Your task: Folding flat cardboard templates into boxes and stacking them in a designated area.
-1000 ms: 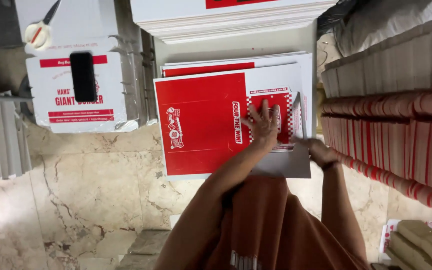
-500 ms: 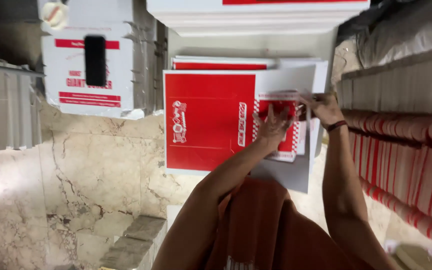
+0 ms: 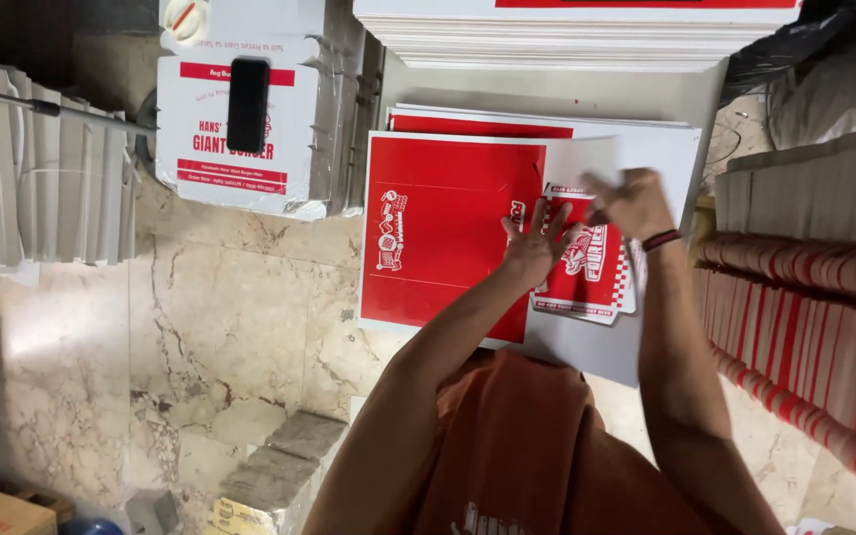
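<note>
A flat red and white cardboard box blank [image 3: 448, 228] lies on top of a pile of the same blanks. My left hand [image 3: 535, 246] presses down on it with fingers spread, next to a checkered panel. My right hand [image 3: 631, 201] grips the white flap [image 3: 582, 163] at the blank's right side and lifts it up and over the red panel. A dark band sits on my right wrist. My orange clothing fills the lower middle of the view.
A tall stack of white blanks [image 3: 577, 35] stands at the top. Folded red and white boxes [image 3: 804, 287] line the right side. A white box with a black phone [image 3: 248, 104] on it sits upper left. White stacks [image 3: 42, 188] stand at the left; marble floor [image 3: 200, 327] lies below.
My right hand has moved from the blank's right edge up onto the white flap and folded it inward. The left hand stays pressed on the blank. The camera has shifted slightly.
</note>
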